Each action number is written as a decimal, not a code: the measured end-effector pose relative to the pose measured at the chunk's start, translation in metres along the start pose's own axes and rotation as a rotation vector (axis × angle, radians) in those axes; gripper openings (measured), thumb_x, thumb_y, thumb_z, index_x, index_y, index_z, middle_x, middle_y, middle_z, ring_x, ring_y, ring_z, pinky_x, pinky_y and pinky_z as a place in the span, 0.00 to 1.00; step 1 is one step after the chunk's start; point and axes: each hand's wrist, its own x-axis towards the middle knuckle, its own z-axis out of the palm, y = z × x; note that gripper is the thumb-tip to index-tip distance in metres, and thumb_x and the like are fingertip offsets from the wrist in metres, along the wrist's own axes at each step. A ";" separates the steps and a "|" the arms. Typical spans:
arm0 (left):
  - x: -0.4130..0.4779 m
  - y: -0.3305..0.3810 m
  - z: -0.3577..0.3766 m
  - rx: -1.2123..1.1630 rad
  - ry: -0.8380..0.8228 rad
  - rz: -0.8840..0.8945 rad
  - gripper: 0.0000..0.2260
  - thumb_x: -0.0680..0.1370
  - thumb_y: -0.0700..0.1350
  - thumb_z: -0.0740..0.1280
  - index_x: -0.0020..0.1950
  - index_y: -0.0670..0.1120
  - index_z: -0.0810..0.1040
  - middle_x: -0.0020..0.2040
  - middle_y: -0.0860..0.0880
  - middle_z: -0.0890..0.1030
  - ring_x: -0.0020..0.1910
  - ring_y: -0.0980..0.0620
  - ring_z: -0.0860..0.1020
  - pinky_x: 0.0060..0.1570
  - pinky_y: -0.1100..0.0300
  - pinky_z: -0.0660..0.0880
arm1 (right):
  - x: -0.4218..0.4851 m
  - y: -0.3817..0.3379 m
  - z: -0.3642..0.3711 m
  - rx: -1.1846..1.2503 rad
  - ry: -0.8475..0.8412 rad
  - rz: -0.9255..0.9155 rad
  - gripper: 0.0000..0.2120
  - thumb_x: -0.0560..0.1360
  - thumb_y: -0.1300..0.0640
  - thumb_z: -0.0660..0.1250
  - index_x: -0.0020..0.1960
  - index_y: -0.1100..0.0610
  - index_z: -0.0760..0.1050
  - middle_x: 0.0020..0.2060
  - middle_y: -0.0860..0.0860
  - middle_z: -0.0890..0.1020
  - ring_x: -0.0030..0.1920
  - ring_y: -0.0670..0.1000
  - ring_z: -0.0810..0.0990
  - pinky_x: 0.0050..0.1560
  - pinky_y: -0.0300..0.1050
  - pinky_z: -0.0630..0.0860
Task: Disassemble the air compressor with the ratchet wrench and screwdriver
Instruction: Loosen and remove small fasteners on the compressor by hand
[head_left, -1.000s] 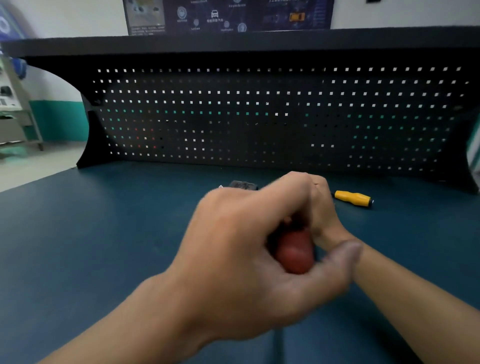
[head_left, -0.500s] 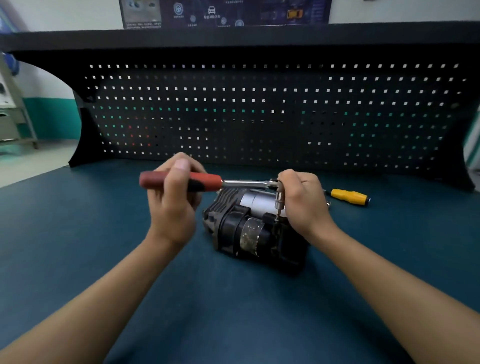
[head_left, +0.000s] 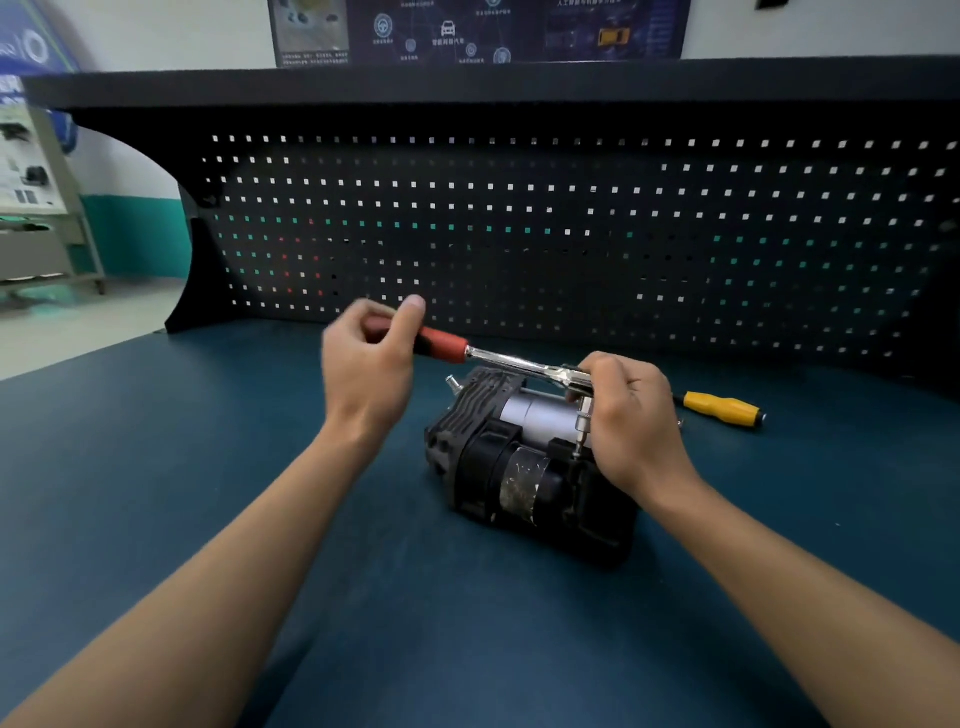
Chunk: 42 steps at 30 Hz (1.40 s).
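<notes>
A black air compressor (head_left: 524, 467) with a silver cylinder lies on the blue bench (head_left: 156, 493) in the middle. A ratchet wrench (head_left: 511, 359) with a red handle and chrome shaft stretches across above it. Its bit points down onto the compressor's right part. My left hand (head_left: 369, 364) grips the red handle at the far left end. My right hand (head_left: 631, 421) closes over the wrench head and rests on the compressor. A yellow-handled screwdriver (head_left: 722, 409) lies on the bench to the right, behind my right hand.
A black pegboard (head_left: 571, 234) stands upright along the back edge of the bench under a dark shelf. The bench's left edge drops to the floor, where a grey stand (head_left: 47, 208) is seen.
My left hand has swung the wrench handle away from me, from near my body to level to angled toward the pegboard. My right hand has stayed on the wrench head.
</notes>
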 end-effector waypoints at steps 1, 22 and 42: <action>-0.006 0.010 -0.008 0.028 0.025 0.143 0.14 0.75 0.56 0.70 0.34 0.51 0.72 0.27 0.58 0.72 0.29 0.55 0.70 0.32 0.59 0.67 | 0.000 0.000 0.000 0.007 -0.006 -0.013 0.18 0.73 0.55 0.53 0.30 0.66 0.62 0.23 0.49 0.62 0.27 0.45 0.61 0.28 0.46 0.58; -0.033 0.027 -0.021 -0.221 -0.011 0.218 0.09 0.78 0.50 0.58 0.43 0.50 0.74 0.27 0.49 0.73 0.23 0.52 0.65 0.21 0.62 0.60 | -0.001 -0.005 -0.003 0.115 -0.028 0.051 0.23 0.73 0.53 0.54 0.39 0.75 0.69 0.25 0.53 0.64 0.29 0.50 0.63 0.29 0.45 0.61; -0.049 0.039 -0.035 0.074 0.087 0.712 0.08 0.77 0.47 0.64 0.39 0.50 0.68 0.32 0.65 0.72 0.30 0.63 0.68 0.34 0.72 0.63 | -0.001 -0.003 -0.002 0.253 -0.053 0.075 0.21 0.72 0.54 0.55 0.34 0.73 0.63 0.24 0.52 0.62 0.28 0.53 0.59 0.28 0.48 0.57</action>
